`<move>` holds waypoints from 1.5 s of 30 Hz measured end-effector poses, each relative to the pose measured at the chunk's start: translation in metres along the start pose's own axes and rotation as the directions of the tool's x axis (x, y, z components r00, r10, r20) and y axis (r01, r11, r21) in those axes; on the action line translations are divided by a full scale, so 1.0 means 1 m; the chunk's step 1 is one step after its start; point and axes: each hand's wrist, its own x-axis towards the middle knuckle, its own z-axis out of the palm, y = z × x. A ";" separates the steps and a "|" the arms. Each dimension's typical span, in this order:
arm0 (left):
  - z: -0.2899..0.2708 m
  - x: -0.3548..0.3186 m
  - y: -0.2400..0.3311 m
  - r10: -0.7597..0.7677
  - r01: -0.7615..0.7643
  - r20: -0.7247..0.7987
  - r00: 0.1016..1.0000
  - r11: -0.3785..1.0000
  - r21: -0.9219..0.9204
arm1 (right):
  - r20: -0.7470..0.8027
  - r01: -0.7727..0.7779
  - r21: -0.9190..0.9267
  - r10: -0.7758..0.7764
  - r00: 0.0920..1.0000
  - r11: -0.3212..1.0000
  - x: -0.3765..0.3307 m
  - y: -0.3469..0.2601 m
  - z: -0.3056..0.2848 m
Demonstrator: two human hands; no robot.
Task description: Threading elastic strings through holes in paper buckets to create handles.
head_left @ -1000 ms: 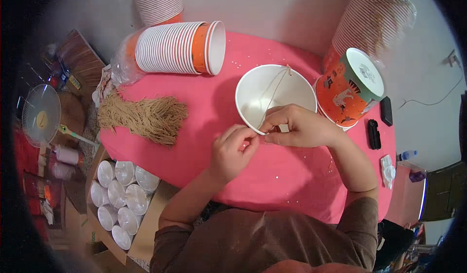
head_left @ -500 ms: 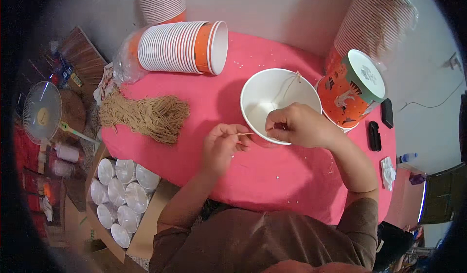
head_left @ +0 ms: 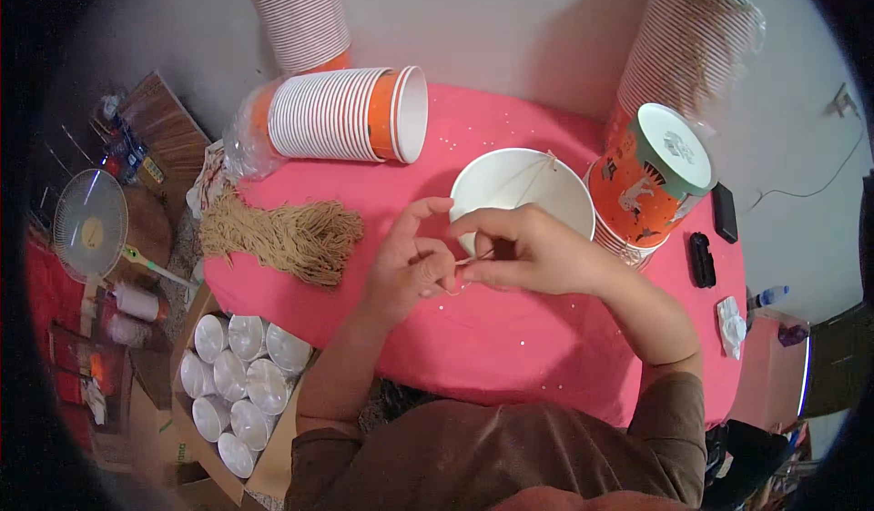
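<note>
white tub [head_left: 492, 182]: partly behind right hand [head_left: 539, 252] | rear-left tub stack [head_left: 296, 15]: top cropped

Pinching a bit of thin string [head_left: 462, 262] between left hand [head_left: 408, 263] and right hand [head_left: 542, 252], just by the near side of a big white tub [head_left: 492, 182] on the pink bench [head_left: 492, 365]. Working beside a fluffy bunch of tan strings [head_left: 282, 240] on the left and an upside-down orange and green tub [head_left: 645, 183] on the right. Also near a long stack of tubs [head_left: 332, 117] lying sideways at the back, and a brown box [head_left: 276, 447] full of round, pale things [head_left: 229, 374].
</note>
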 end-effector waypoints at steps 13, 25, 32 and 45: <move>0.002 0.005 0.000 0.176 -0.061 -0.181 0.967 0.858 0.510 | -0.209 0.049 -0.316 -0.120 0.970 0.947 -0.010 0.003 -0.015; 0.026 0.010 0.000 0.147 -0.080 -0.062 0.987 0.791 0.607 | -0.103 0.214 -0.069 -0.220 0.970 0.974 0.002 0.002 -0.016; 0.014 0.010 0.002 -0.064 0.100 -0.234 0.970 0.984 0.147 | -0.240 0.246 -0.362 -0.345 0.907 0.899 -0.009 0.011 -0.013; 0.005 0.000 -0.001 0.042 0.007 -0.150 0.988 0.949 0.314 | -0.258 0.199 -0.458 -0.344 0.903 0.866 -0.011 0.013 -0.014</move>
